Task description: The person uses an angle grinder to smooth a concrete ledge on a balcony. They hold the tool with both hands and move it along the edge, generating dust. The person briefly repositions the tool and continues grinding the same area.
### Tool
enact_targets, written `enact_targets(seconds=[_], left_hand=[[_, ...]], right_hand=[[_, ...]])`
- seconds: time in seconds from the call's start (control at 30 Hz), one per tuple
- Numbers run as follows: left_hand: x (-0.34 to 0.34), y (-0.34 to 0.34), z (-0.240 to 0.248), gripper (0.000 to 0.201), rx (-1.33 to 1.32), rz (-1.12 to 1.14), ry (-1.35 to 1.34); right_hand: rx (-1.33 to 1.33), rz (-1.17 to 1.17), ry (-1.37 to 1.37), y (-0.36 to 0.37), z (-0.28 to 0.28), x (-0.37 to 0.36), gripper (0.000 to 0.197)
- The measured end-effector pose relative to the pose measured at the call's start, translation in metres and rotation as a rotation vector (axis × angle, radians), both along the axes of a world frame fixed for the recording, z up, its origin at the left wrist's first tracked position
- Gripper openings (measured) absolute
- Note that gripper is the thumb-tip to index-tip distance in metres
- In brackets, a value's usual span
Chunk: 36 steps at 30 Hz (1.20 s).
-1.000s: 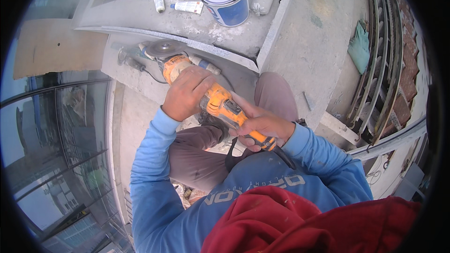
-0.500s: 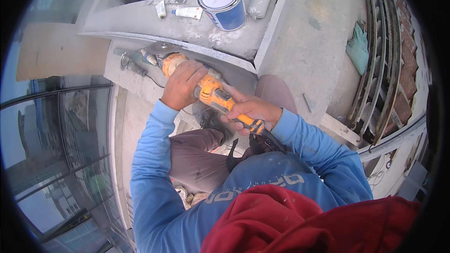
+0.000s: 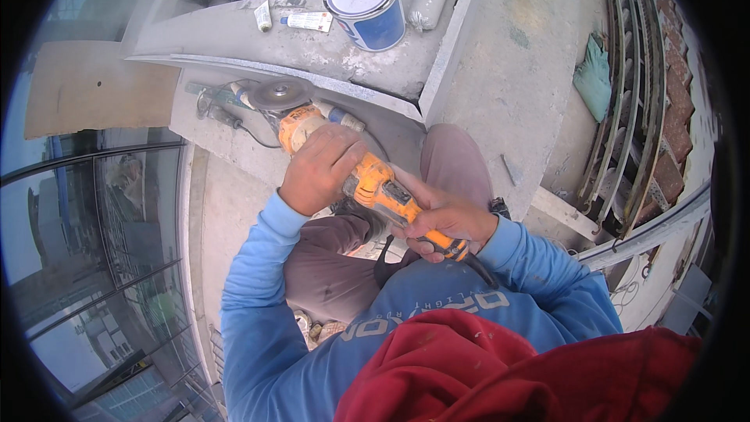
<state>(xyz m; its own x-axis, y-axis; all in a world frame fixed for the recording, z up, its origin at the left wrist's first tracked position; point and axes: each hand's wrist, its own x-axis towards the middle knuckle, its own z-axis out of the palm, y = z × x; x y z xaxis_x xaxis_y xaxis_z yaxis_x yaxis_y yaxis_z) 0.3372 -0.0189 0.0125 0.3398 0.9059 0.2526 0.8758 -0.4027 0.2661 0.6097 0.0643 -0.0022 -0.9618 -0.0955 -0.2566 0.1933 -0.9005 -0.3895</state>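
An orange and black angle grinder [image 3: 373, 181] lies slantwise across my lap, gripped in both hands. My left hand [image 3: 324, 166] wraps over its front body just behind the head. Farther back, my right hand [image 3: 444, 215] is closed round the rear handle. The round grinding disc [image 3: 280, 94] shows at the far left end, close below the front edge of a pale stone ledge [image 3: 234, 44]. Whether the disc touches that edge I cannot tell. A cord runs from the handle's end toward my body.
On the ledge stand a blue and white paint can [image 3: 381, 27] and two small tubes, one of them lying flat [image 3: 308, 22]. A second corded tool [image 3: 223, 116] lies left of the disc. Metal bars [image 3: 625, 86] and a green bag [image 3: 593, 78] are at the right; glass panes [image 3: 125, 219] at the left.
The grinder and both hands have shifted toward my body and to the right. Its disc has come out from under the ledge edge and now shows its flat face.
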Motion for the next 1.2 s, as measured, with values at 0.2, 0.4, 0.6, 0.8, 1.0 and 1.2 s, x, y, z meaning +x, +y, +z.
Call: enact_targets(seconds=[0.2,0.4,0.6,0.8,1.0,1.2], left_hand=[[-0.001,0.001,0.001,0.061,0.012,-0.012,0.004],[-0.012,0.004,-0.001,0.067,0.007,0.002,0.0],[-0.023,0.008,-0.003,0.066,0.024,0.018,0.003],[-0.041,0.012,-0.012,0.069,0.01,0.027,0.001],[-0.049,0.013,-0.014,0.071,0.01,0.037,0.009],[-0.034,0.007,-0.004,0.067,-0.004,0.019,0.0]], right_hand=[[0.022,0.001,-0.025,0.0,0.004,0.001,0.108],[0.001,0.014,-0.047,0.004,0.003,-0.01,0.108],[0.019,0.029,-0.032,0.006,-0.013,-0.022,0.106],[0.005,-0.007,-0.039,0.012,-0.018,-0.04,0.105],[-0.034,-0.025,-0.043,0.011,-0.016,-0.049,0.105],[-0.035,-0.017,-0.051,0.001,-0.007,-0.033,0.104]])
